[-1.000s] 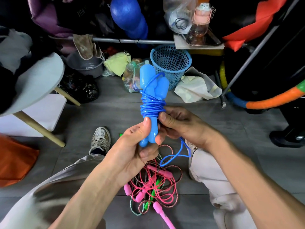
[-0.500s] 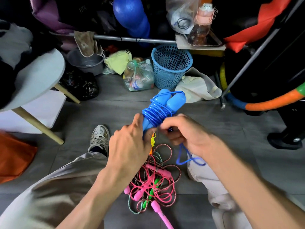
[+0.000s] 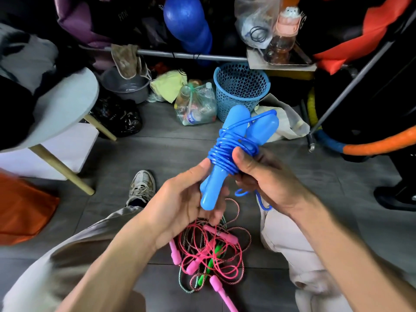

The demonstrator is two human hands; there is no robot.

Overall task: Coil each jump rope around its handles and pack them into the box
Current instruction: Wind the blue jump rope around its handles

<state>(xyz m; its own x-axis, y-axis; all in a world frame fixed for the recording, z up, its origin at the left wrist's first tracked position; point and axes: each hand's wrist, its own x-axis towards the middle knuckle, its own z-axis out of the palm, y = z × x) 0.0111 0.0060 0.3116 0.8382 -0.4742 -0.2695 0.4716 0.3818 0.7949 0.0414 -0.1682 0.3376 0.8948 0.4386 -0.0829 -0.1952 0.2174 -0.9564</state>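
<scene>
The blue jump rope point(image 3: 234, 149) is held above the floor point(image 3: 157, 158) — its cord wound around the 2 handles. The left hand point(image 3: 186, 199) grips the handles' lower ends, and the right hand point(image 3: 263, 176) clasps the coil, thumb pressed on it. Below — a tangle of pink and green jump ropes point(image 3: 211, 253) lies on the floor between the legs.

Blue jump rope point(image 3: 234, 152) glossy plastic; basket point(image 3: 240, 91) perforated plastic; floor point(image 3: 157, 158) matt

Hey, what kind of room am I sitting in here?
Probably a cluttered storage room at home: a hula hoop and blue basket by a loaded metal rack, and tangled jump ropes on the tiled floor.
</scene>
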